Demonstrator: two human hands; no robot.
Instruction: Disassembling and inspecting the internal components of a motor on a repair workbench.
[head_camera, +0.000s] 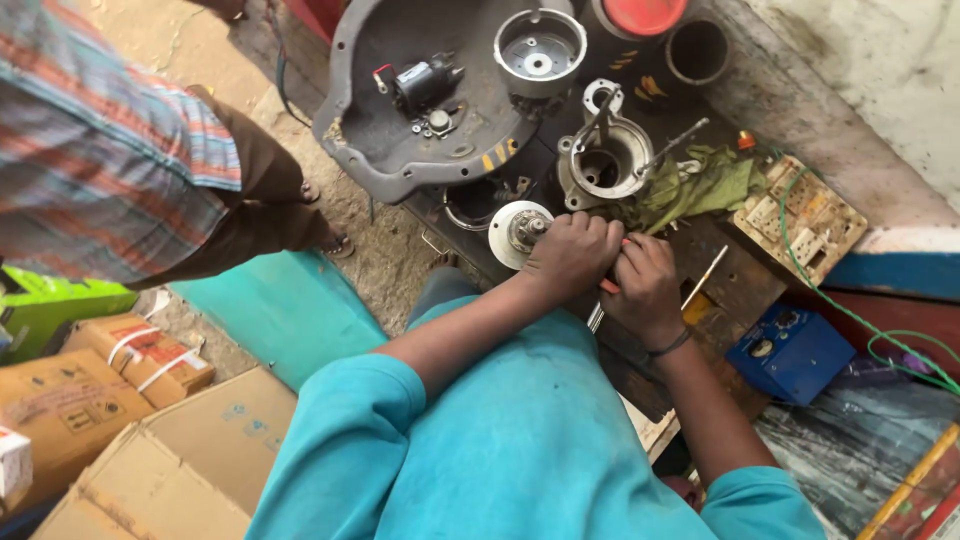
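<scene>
A person in a teal shirt bends over a dark bench (740, 275). Both hands meet near its middle. The left hand (572, 255) rests curled beside a white round motor part (518, 232), whose short shaft points up toward the camera. The right hand (645, 285) has its fingers clamped on a thin tool with a red handle (608, 286); the tool's long axis cannot be made out. Just beyond lie a grey metal housing (603, 157) and a green rag (700, 185). A blue box (790, 350) sits nearby to the right. The bench is crowded, with little open room. Another person stands at the left.
</scene>
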